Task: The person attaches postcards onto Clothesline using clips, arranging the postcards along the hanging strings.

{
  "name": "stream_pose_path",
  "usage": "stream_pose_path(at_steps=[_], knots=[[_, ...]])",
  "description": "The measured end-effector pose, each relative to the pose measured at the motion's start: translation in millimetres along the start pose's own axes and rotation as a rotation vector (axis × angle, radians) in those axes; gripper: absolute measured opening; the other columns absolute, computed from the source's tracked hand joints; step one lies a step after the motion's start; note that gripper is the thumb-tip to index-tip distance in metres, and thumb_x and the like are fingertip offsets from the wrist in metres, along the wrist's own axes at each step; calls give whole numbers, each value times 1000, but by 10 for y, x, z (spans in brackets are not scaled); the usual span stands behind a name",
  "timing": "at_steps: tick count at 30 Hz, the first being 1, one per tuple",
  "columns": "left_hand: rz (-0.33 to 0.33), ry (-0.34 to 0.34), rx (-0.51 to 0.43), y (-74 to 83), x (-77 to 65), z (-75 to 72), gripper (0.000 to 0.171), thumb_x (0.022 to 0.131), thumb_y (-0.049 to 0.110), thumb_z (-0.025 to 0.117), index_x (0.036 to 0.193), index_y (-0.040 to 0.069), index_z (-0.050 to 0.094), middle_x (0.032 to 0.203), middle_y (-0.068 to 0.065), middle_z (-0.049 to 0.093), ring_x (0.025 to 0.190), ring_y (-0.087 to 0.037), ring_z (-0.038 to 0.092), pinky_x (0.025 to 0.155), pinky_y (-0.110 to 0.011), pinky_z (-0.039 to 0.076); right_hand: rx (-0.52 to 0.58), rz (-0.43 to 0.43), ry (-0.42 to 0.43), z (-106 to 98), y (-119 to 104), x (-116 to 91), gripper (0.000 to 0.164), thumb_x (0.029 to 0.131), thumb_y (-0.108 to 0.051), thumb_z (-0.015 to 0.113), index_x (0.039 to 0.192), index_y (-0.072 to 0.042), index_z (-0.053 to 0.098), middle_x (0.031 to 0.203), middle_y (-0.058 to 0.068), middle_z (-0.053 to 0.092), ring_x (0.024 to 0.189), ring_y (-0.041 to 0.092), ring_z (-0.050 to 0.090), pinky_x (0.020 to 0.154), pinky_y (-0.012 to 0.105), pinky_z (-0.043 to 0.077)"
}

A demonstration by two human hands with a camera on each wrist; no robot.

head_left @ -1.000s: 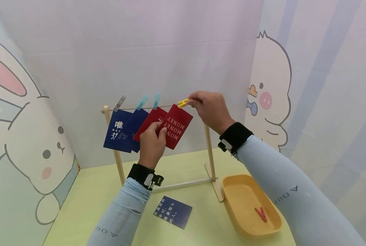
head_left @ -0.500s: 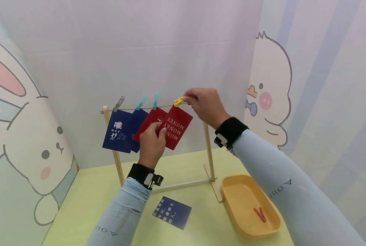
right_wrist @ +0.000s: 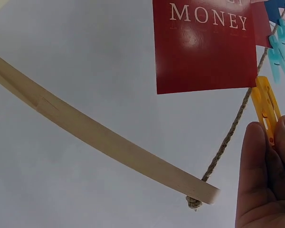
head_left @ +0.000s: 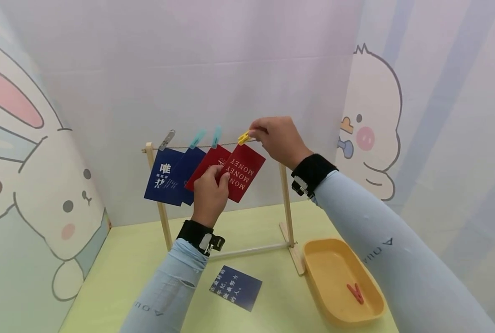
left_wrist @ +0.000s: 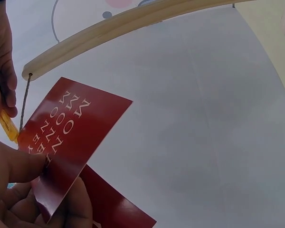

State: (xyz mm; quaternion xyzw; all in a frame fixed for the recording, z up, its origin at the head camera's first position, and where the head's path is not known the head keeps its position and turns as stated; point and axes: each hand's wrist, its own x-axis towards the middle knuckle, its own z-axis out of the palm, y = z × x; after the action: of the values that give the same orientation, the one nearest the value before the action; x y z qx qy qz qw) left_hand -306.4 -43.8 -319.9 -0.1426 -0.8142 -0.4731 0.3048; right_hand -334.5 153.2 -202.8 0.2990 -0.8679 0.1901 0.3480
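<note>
Between thumb and fingers my left hand (head_left: pixel 210 196) pinches a red card (head_left: pixel 245 173) printed with MONEY, held tilted in front of the string (right_wrist: pixel 235 124). My right hand (head_left: pixel 281 141) pinches the handle end of a yellow clothespin (head_left: pixel 244 138), whose nose sits at the card's top corner, by the string, in the right wrist view (right_wrist: pixel 266 107). Left of it, another red card (head_left: pixel 207 162) hangs under a teal clothespin (head_left: pixel 216 137), partly behind my left hand. Two blue cards (head_left: pixel 164 178) hang further left, under a teal clothespin (head_left: pixel 198 138) and a grey clothespin (head_left: pixel 167 139).
The string spans a wooden frame (head_left: pixel 287 203) standing on the yellow-green table (head_left: pixel 135 273). A dark blue card (head_left: pixel 236 287) lies on the table in front. At the right stands a yellow tray (head_left: pixel 328 277) with a red clothespin (head_left: pixel 356 293) in it.
My right hand has moved slightly left and up with the yellow clothespin, bringing it from the string beside the card to the card's top corner. My left hand keeps its pinch on the red card.
</note>
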Motion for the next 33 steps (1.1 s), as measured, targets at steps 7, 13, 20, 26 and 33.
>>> stream_pose_path(at_steps=[7,13,20,26,33], knots=[[4,-2,-7,19,23,-8,29,93,21,61,118,6,59,102,-8,67,80,-16,62,64,-44,57,56,33,-54,-45,50,63,17,89,-24,65,102,-13,70,90,-1,68,71,7,58,67,23,54],[-4,-4,-15,20,20,-1,30,93,21,61,119,7,58,102,-7,67,80,-16,62,64,-44,57,124,53,-102,-74,153,137,17,89,-25,66,100,-14,71,89,-1,68,73,8,59,67,25,54],[-14,-4,-15,14,11,7,31,93,22,61,120,8,58,104,-7,67,82,-16,62,65,-44,57,135,56,-117,-107,200,166,17,89,-25,66,101,-15,71,91,-2,68,75,6,58,73,25,54],[-13,-1,-16,13,13,-10,32,93,22,61,121,8,58,106,-6,66,84,-17,62,68,-45,57,135,55,-136,-99,186,195,17,89,-26,66,102,-16,71,92,-3,67,76,6,57,73,25,54],[-24,-5,-7,6,16,-15,31,93,20,61,120,6,58,104,-8,66,82,-17,62,66,-45,57,130,80,-152,-78,174,217,17,89,-25,66,102,-15,71,92,-3,67,76,6,57,72,24,54]])
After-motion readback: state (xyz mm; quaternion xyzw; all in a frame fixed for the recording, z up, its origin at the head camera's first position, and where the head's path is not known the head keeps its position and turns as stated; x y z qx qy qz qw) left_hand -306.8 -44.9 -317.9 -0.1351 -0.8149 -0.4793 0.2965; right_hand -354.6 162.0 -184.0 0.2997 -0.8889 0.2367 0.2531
